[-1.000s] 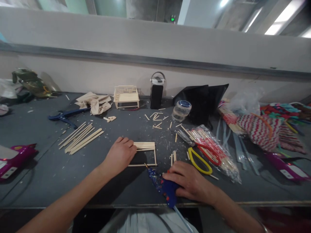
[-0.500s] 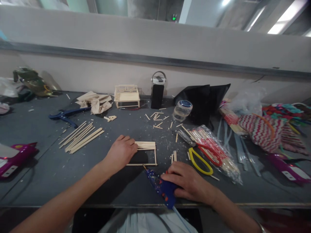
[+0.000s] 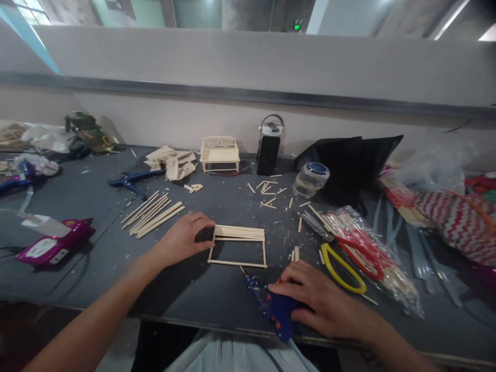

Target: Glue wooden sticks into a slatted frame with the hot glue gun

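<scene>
My left hand (image 3: 186, 238) curls at the left end of a flat rectangular frame of wooden sticks (image 3: 238, 265). Thumb and fingertips meet its upper left corner; the dark patch between them I cannot make out. Several sticks lie side by side along the frame's far edge. In my right hand (image 3: 313, 294) is a blue glue gun (image 3: 265, 302), lying low over the table. Its nozzle points at the near side of the frame. Short stick pieces (image 3: 295, 253) lie just beyond my right hand.
Loose sticks (image 3: 155, 214) and blue cutters (image 3: 134, 179) lie left. At the back stand a small stick model (image 3: 220, 155), a dark phone (image 3: 268, 156) and a plastic jar (image 3: 311, 180). Scissors (image 3: 344, 268) and bagged sticks (image 3: 372, 253) are right; a purple power strip (image 3: 58, 245) sits far left.
The view has shifted left. My left hand has drawn back leftward, uncovering more of the stick frame's left end. My right hand still holds the glue gun near the frame.
</scene>
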Motion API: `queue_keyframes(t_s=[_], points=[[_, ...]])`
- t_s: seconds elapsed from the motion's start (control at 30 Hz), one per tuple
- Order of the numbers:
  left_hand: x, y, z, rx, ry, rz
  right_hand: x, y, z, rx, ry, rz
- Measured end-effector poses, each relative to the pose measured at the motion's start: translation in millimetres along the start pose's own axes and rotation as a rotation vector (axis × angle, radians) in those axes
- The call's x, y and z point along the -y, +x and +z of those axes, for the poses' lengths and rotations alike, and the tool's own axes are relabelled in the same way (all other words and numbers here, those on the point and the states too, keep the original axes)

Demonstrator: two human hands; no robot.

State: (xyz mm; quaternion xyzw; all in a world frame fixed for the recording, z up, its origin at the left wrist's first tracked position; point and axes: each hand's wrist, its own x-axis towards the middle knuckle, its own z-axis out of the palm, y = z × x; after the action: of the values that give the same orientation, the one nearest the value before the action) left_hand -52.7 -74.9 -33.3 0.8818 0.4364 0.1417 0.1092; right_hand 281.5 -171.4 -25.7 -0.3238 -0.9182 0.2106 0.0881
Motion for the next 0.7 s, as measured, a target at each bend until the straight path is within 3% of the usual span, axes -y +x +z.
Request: queue_keyframes(t_s=[0.13, 0.27, 0.33, 0.5, 0.7], points=[[5, -3, 2.9, 0.009, -0.150, -0.014, 3, 8, -18, -0.034, 0.018, -0.006], [9, -5, 10.5, -0.051, -0.245, -0.010, -3, 40, -16, -0.259, -0.049, 0.086], [11, -6, 13.6, -0.065, -0.271, -0.011, -7, 64, -10, -0.355, -0.141, 0.060], [17, -8, 20.1, -0.117, -0.334, -0.001, -9, 117, 2, -0.271, -0.333, 0.064], [21, -7, 25.6, -0.149, -0.367, 0.037, -6, 132, 8, -0.189, -0.426, 0.104]])
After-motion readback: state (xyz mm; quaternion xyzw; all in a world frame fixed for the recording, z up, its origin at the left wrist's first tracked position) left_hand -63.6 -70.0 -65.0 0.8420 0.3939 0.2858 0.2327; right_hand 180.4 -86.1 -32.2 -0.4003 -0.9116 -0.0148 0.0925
